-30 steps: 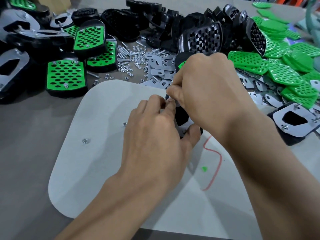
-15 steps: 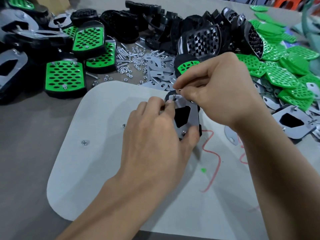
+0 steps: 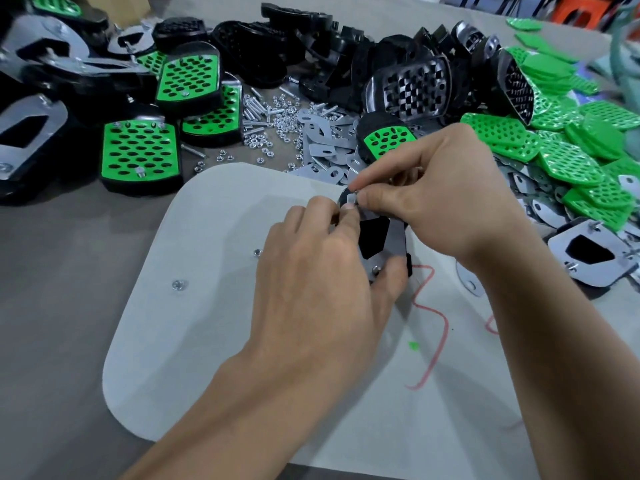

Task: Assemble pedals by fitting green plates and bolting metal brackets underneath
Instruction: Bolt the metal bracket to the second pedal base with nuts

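1. One pedal (image 3: 373,237), underside up, on the white board (image 3: 214,271) at mid-bench; metal bracket (image 3: 397,239) seated on it, bolt end (image 3: 375,269) showing at the near hole.
2. Left hand (image 3: 322,271): grip clasps pedal and bracket.
3. Right hand (image 3: 446,195): fingertips pinch what looks like a nut (image 3: 355,192) at the far end.
4. Step, as judged: bolting the bracket. Next move calls for threading squarely, with the bracket kept aligned.

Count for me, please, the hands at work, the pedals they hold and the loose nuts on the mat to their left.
Hands: 2, left hand and right hand
Pedal: 1
Nuts: 2
Total: 5
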`<state>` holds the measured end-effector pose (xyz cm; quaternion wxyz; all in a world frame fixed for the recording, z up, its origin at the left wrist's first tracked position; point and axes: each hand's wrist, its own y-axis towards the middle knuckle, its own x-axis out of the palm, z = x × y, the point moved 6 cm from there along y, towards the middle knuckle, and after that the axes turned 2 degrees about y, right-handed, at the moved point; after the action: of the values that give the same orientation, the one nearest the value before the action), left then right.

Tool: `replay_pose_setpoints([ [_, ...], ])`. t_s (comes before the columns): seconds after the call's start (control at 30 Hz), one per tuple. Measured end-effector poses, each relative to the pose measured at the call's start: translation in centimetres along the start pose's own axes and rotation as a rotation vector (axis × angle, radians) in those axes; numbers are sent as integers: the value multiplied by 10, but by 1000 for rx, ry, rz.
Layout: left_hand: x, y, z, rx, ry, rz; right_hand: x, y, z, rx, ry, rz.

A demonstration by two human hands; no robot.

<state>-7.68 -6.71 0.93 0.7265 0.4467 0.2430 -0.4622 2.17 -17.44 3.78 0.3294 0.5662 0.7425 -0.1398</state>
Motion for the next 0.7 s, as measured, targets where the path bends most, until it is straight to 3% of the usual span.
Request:
replay_pose_setpoints([
  [0.27, 1, -1, -1, -5, -16, 9, -1, -7, -25, -77, -328, 59],
  [0.5, 1, 0, 0, -11, 24, 1, -7, -5, -13, 22, -121, 52],
  [0.7, 1, 1, -1, -8, 42, -7, -5, -4, -11, 34, -114, 33],
])
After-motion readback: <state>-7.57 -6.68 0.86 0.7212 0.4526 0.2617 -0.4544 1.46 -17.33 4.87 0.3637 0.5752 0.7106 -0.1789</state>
